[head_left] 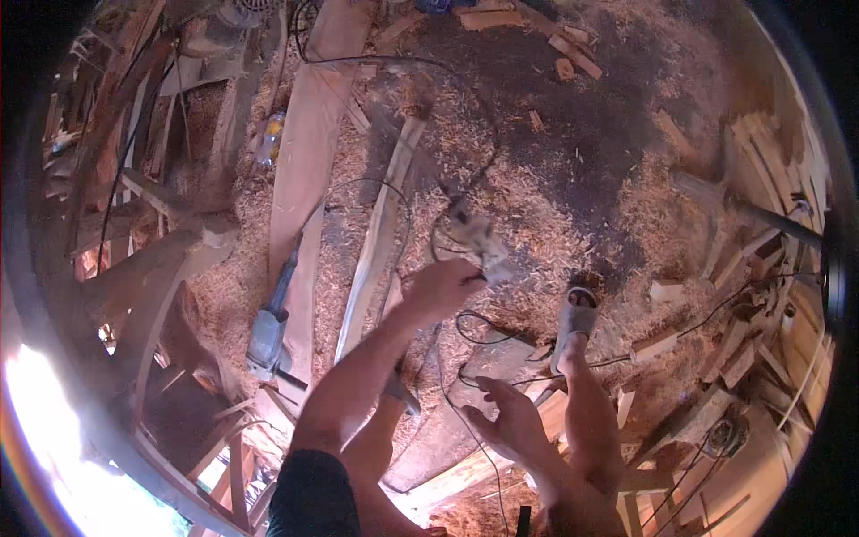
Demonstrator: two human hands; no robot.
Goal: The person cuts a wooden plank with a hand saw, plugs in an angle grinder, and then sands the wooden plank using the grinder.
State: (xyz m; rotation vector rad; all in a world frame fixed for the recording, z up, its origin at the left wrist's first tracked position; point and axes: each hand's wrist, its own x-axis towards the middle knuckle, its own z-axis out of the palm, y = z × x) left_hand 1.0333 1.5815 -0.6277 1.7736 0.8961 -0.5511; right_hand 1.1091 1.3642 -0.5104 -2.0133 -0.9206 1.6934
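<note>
My left hand (445,288) is stretched forward at the centre, its fingers closed round the near end of a pale, blurred object (479,246) that looks like a power tool with a cable. My right hand (510,421) is nearer to me, palm turned inward, fingers apart, holding nothing. A thin black cable (467,430) runs just beside its fingertips. Below the left forearm lies a long, narrow wooden strip (380,237) on the shavings.
A grey power tool (267,338) rests by a wide plank (309,134) on the left. My sandalled foot (577,320) stands right of centre. Wood offcuts (738,349) pile up at the right, and a wooden frame (161,277) stands at the left.
</note>
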